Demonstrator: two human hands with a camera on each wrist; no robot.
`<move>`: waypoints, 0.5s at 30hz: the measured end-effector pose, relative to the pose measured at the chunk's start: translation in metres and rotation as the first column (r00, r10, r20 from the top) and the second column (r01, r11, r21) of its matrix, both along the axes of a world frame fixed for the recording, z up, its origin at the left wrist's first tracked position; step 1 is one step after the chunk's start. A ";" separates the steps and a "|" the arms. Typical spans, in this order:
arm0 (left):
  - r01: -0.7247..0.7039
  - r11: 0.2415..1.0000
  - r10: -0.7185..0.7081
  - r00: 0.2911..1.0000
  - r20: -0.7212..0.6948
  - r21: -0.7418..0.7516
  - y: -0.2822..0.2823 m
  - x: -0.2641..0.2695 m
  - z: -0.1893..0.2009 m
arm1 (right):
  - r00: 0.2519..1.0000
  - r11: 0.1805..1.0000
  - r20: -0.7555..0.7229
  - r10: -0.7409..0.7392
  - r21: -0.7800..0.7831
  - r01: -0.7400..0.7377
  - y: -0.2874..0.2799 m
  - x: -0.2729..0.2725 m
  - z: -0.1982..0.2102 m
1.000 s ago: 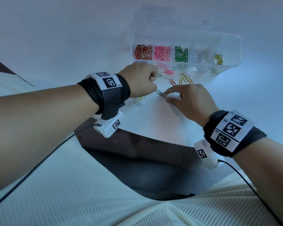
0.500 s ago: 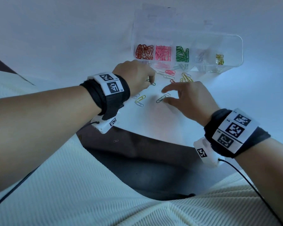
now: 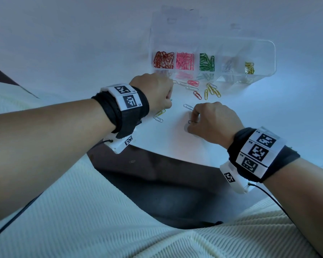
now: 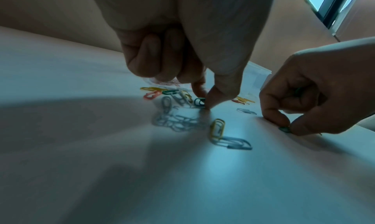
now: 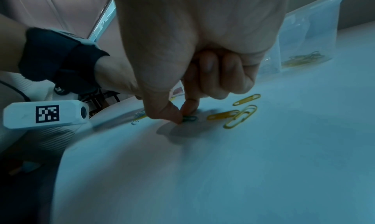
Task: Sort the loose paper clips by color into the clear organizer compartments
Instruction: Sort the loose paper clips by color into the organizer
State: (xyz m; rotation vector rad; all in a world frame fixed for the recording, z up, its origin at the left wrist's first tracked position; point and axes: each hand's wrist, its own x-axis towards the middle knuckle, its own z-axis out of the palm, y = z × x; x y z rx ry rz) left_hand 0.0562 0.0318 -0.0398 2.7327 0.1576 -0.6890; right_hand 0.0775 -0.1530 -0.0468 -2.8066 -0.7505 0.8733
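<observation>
The clear organizer stands at the back with red, pink, green, pale and yellow clips in separate compartments. Loose clips lie in front of it. My left hand is low on the table, thumb and forefinger pinching a green paper clip at the edge of a loose cluster. My right hand is nearer me, and its thumb and forefinger pinch a dark green paper clip that lies flat on the table; the other fingers are curled in. Something green shows inside the right palm, mostly hidden.
Yellow clips lie just right of my right hand, and a yellow and a pale clip lie below my left. The white table's near edge is close under both wrists. A clip lies on the dark floor below.
My right hand has dragged the dark green clip toward me and curled from flat fingers into a pinch. My left hand shifted slightly back onto a green clip.
</observation>
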 end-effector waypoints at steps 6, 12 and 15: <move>-0.028 0.962 -0.008 0.991 -0.132 -0.272 -0.015 0.003 0.019 | 0.999 0.999 -0.012 -0.030 0.040 0.031 -0.002 0.005 0.005; -0.316 0.661 0.141 0.943 -0.301 -0.681 -0.026 0.006 0.039 | 0.532 0.483 -0.744 -0.404 0.320 0.815 -0.003 0.048 0.039; -0.386 0.545 0.256 0.922 -0.291 -0.744 -0.024 0.015 0.044 | 0.396 0.306 -0.839 -0.374 0.292 0.906 -0.002 0.061 0.051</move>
